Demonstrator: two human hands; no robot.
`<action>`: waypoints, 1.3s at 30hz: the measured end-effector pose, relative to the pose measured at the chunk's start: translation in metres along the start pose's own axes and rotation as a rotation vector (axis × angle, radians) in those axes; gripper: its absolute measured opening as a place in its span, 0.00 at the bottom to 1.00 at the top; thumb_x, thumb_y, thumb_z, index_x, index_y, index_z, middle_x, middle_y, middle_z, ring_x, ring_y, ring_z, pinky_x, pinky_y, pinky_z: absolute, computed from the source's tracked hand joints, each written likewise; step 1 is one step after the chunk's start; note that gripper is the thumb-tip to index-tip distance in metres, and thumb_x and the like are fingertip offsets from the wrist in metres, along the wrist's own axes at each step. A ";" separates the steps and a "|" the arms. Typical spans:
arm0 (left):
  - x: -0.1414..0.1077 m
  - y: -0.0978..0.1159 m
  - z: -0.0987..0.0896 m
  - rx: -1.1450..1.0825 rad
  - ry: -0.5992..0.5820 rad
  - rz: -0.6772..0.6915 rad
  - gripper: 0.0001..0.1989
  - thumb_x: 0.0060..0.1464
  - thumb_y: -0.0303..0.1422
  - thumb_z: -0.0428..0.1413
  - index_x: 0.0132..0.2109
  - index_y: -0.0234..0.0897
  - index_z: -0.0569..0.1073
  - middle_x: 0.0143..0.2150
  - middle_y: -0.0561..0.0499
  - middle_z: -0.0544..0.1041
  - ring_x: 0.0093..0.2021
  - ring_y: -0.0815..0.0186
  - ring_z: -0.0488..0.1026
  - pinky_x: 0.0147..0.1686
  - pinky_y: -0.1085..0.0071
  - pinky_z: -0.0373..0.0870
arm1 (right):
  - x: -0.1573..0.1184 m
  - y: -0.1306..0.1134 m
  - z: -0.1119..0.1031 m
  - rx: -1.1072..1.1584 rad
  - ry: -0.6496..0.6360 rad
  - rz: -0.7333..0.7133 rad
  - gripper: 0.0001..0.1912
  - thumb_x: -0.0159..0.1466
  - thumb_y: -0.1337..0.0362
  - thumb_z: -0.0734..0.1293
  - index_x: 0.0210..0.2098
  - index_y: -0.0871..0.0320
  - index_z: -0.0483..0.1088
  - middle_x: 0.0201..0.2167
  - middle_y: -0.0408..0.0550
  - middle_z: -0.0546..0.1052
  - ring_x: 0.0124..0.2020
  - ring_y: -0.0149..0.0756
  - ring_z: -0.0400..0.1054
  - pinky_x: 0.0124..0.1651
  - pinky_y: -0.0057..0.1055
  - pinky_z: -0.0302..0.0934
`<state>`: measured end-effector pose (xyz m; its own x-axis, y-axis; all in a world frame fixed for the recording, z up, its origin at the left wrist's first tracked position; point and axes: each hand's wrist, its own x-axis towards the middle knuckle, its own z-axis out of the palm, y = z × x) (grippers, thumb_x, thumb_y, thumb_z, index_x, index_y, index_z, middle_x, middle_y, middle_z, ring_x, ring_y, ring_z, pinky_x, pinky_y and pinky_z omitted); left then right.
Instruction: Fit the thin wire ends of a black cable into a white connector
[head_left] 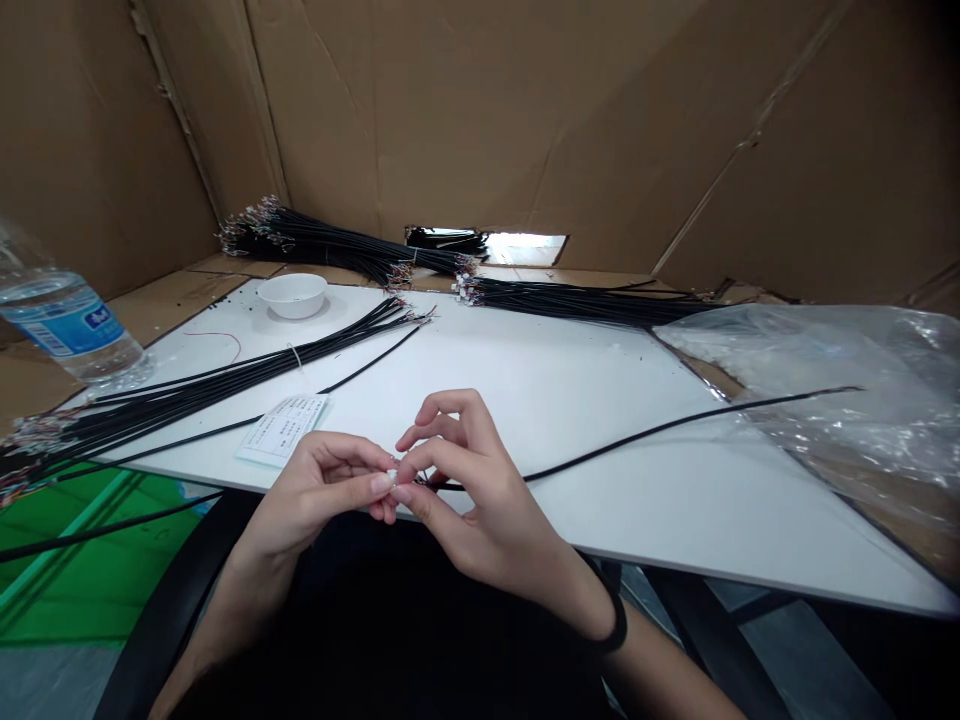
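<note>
Close to the front edge of the white table, my two hands meet fingertip to fingertip. Between thumb and fingers, my left hand (326,485) pinches a small white connector (391,477). My right hand (469,480) is closed at the wire end of a black cable (600,452), its thumb and forefinger right against the connector. Fine wires show between the hands, though the fingers hide most of them. From my right hand the cable runs off to the right over the table. Beside my left hand lies a printed paper label (283,428).
Bundles of black cables lie at left (225,372), at the back left (330,240) and at the back (570,298). A white bowl (292,296) and a water bottle (71,325) stand at left. Clear plastic bags (832,390) cover the right side. Cardboard walls (480,110) enclose the table.
</note>
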<state>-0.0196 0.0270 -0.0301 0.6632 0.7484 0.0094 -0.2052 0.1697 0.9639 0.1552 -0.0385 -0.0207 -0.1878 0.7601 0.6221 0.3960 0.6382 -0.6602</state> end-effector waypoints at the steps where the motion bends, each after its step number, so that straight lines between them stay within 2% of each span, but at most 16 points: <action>1: 0.000 -0.001 0.000 -0.002 0.000 0.004 0.05 0.46 0.31 0.68 0.31 0.33 0.83 0.23 0.49 0.81 0.22 0.69 0.76 0.24 0.78 0.73 | 0.001 -0.001 -0.001 0.025 0.000 0.025 0.05 0.64 0.74 0.67 0.34 0.59 0.69 0.47 0.50 0.61 0.44 0.32 0.70 0.41 0.32 0.72; 5: 0.000 -0.002 0.000 -0.004 -0.010 0.014 0.04 0.48 0.30 0.67 0.32 0.34 0.83 0.23 0.50 0.81 0.23 0.71 0.76 0.25 0.80 0.73 | 0.003 -0.007 -0.004 0.014 -0.023 0.087 0.06 0.63 0.76 0.66 0.33 0.60 0.70 0.48 0.50 0.62 0.43 0.32 0.71 0.41 0.31 0.73; 13: 0.002 -0.001 0.002 0.012 0.017 0.027 0.04 0.46 0.29 0.68 0.31 0.33 0.83 0.23 0.49 0.81 0.22 0.70 0.76 0.24 0.79 0.73 | 0.000 -0.011 -0.006 -0.164 -0.047 0.026 0.08 0.64 0.77 0.62 0.33 0.59 0.66 0.50 0.53 0.62 0.50 0.39 0.69 0.45 0.37 0.75; 18: 0.001 -0.001 0.001 0.041 0.019 0.028 0.05 0.45 0.30 0.68 0.30 0.33 0.83 0.23 0.49 0.80 0.21 0.68 0.76 0.24 0.77 0.74 | 0.001 -0.014 -0.008 -0.217 -0.079 0.034 0.09 0.65 0.76 0.61 0.31 0.58 0.65 0.50 0.54 0.64 0.50 0.42 0.69 0.45 0.40 0.75; 24: 0.000 0.000 0.001 0.083 -0.015 0.037 0.04 0.47 0.30 0.67 0.30 0.33 0.83 0.23 0.49 0.80 0.22 0.69 0.76 0.25 0.77 0.73 | 0.004 -0.017 -0.015 -0.289 -0.185 0.025 0.09 0.65 0.76 0.58 0.33 0.59 0.66 0.47 0.54 0.67 0.39 0.37 0.71 0.37 0.37 0.74; 27: 0.000 -0.001 0.001 0.093 -0.029 0.052 0.03 0.48 0.30 0.67 0.31 0.34 0.83 0.24 0.49 0.80 0.23 0.69 0.76 0.25 0.77 0.73 | 0.006 -0.016 -0.018 -0.313 -0.224 -0.007 0.09 0.66 0.75 0.58 0.34 0.60 0.67 0.47 0.55 0.68 0.39 0.38 0.71 0.37 0.37 0.73; 32: -0.001 0.000 0.001 0.104 -0.004 0.036 0.05 0.47 0.31 0.67 0.30 0.33 0.83 0.23 0.48 0.80 0.23 0.68 0.76 0.25 0.75 0.74 | 0.004 -0.013 -0.019 -0.244 -0.172 -0.047 0.07 0.66 0.74 0.62 0.35 0.60 0.70 0.50 0.54 0.67 0.43 0.37 0.72 0.43 0.37 0.73; 36: 0.000 0.001 0.002 0.069 -0.001 0.023 0.06 0.45 0.31 0.68 0.30 0.33 0.82 0.22 0.48 0.80 0.21 0.68 0.76 0.23 0.76 0.73 | 0.002 -0.009 -0.019 -0.112 -0.139 -0.019 0.05 0.64 0.74 0.66 0.36 0.59 0.71 0.50 0.53 0.67 0.38 0.32 0.73 0.40 0.34 0.72; 39: 0.000 0.001 0.002 0.033 -0.004 0.022 0.06 0.45 0.31 0.69 0.29 0.33 0.82 0.21 0.49 0.79 0.21 0.69 0.75 0.23 0.77 0.72 | -0.001 -0.004 -0.017 -0.092 -0.095 -0.040 0.06 0.66 0.74 0.64 0.36 0.58 0.70 0.49 0.52 0.67 0.35 0.30 0.72 0.38 0.32 0.71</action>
<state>-0.0182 0.0263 -0.0291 0.6615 0.7493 0.0321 -0.1966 0.1319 0.9716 0.1689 -0.0438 -0.0112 -0.2872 0.7453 0.6017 0.4662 0.6575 -0.5919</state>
